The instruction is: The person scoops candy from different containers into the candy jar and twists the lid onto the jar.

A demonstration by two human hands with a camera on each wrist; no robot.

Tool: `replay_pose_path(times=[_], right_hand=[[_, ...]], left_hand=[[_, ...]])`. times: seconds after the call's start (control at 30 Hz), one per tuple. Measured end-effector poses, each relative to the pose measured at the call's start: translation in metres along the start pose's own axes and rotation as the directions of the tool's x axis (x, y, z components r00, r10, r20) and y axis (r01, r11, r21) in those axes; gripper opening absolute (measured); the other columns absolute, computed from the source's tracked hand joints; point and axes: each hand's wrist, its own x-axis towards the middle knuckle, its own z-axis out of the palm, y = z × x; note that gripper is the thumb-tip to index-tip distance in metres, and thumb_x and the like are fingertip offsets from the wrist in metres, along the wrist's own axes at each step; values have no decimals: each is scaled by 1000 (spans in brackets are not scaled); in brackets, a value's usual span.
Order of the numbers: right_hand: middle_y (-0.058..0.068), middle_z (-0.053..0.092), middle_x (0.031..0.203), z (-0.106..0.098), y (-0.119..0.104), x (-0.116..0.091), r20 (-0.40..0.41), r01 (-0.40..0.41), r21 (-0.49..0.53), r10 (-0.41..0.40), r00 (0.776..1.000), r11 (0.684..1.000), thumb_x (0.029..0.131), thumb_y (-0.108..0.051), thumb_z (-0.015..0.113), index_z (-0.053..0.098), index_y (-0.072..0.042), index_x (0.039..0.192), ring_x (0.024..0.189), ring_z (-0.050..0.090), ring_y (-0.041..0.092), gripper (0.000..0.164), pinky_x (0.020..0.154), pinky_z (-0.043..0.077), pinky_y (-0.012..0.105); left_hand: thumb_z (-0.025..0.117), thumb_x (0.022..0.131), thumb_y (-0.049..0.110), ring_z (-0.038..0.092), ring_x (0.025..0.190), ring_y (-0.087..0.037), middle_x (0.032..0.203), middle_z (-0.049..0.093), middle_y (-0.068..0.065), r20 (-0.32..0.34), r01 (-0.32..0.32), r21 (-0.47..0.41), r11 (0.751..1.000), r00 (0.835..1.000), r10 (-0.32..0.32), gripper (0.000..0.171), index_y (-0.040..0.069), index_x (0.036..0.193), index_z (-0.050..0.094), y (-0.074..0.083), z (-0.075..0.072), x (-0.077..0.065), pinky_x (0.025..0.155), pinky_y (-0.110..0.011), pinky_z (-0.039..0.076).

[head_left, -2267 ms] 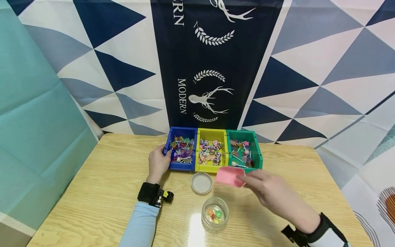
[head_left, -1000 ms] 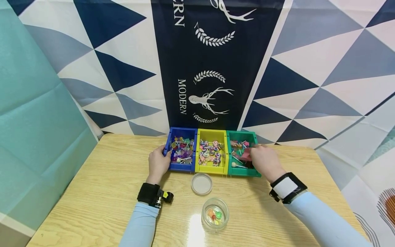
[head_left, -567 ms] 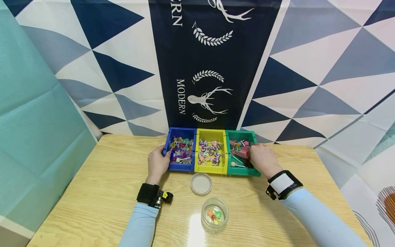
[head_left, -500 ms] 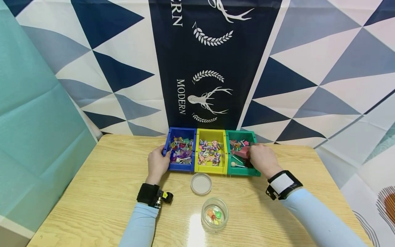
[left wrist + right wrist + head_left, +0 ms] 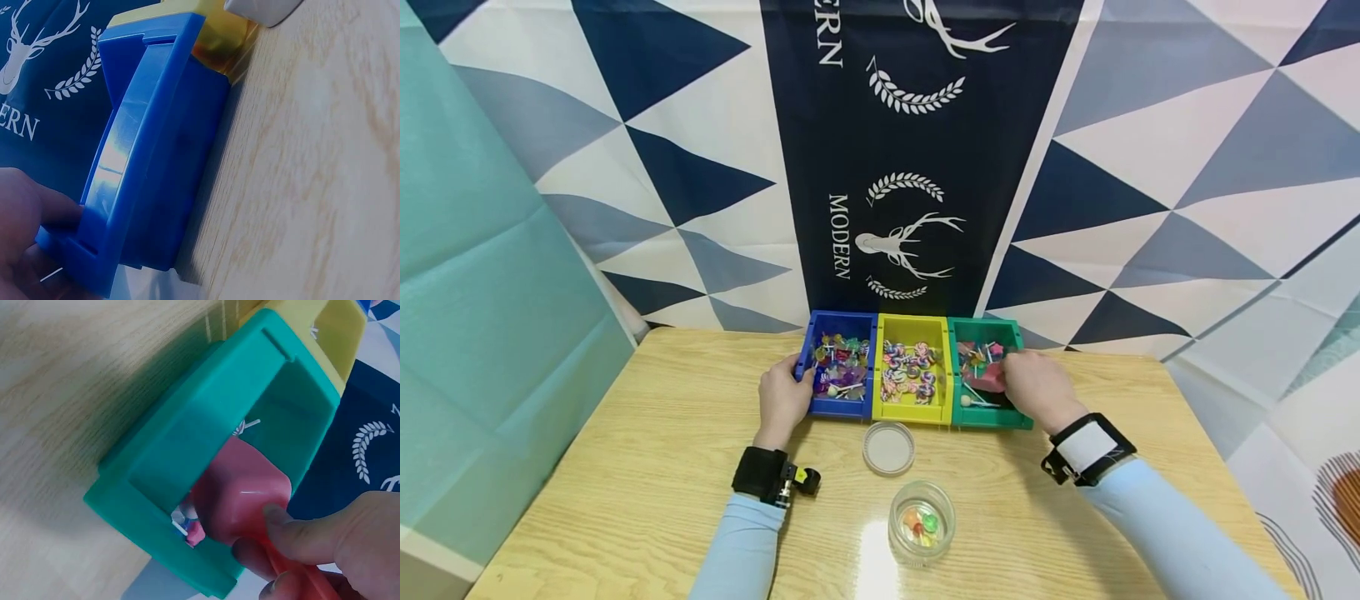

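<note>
My left hand grips the outer side wall of the blue bin, thumb over the rim in the left wrist view. With my right hand I hold a pink scoop by its handle, the thumb on top. The scoop's head is down inside the green bin, among small lollipop-like candies, and hides part of them. Between these two bins stands the yellow bin, with swirl-patterned candies in it. Candies of several colours lie in the blue bin.
In front of the bins a round lid lies flat on the wooden table. Nearer to me stands a clear jar, uncovered, with a few coloured candies at its bottom. A patterned cloth hangs right behind the bins.
My right hand has carried the scoop from above the table into the green bin. Lately the scoop has shifted slightly within the candies. The left hand has stayed on the blue bin.
</note>
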Motion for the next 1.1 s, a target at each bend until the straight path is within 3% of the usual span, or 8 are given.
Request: replay_pose_path(times=[0.27, 0.5, 0.8, 1.1], right_hand=[[11, 62, 75, 14, 2, 7, -8, -33, 36, 34, 999, 999, 87, 1, 68, 72, -2, 86, 62, 56, 25, 5, 59, 52, 47], [21, 64, 89, 29, 0, 8, -32, -30, 68, 32, 999, 997, 90, -1, 66, 72, 0, 108, 76, 64, 35, 19, 69, 55, 56], [25, 66, 104, 43, -8, 14, -123, -25, -2, 24, 992, 1000, 91, 3, 65, 71, 2, 110, 89, 64, 39, 20, 77, 56, 53], [24, 65, 101, 52, -5, 10, -204, 17, 69, -2, 979, 997, 88, 4, 68, 70, 3, 103, 91, 63, 39, 16, 77, 55, 51]], left_hand=[[68, 95, 16, 66, 107, -36, 116, 69, -21, -5, 8, 4, 1000, 1000, -8, 35, -1, 126, 67, 0, -1, 1, 91, -50, 52], [67, 96, 16, 67, 106, -36, 116, 69, -21, 6, 5, 5, 1000, 1000, -5, 35, -1, 127, 66, 1, 0, 0, 90, -50, 53], [67, 96, 16, 67, 106, -37, 116, 69, -22, -8, -17, -2, 1000, 1000, 17, 36, -2, 127, 66, 1, -1, -1, 89, -50, 54], [68, 95, 15, 66, 106, -37, 116, 69, -21, -10, -21, 9, 1000, 1000, 21, 36, 0, 128, 66, -1, -1, -1, 89, -51, 53]])
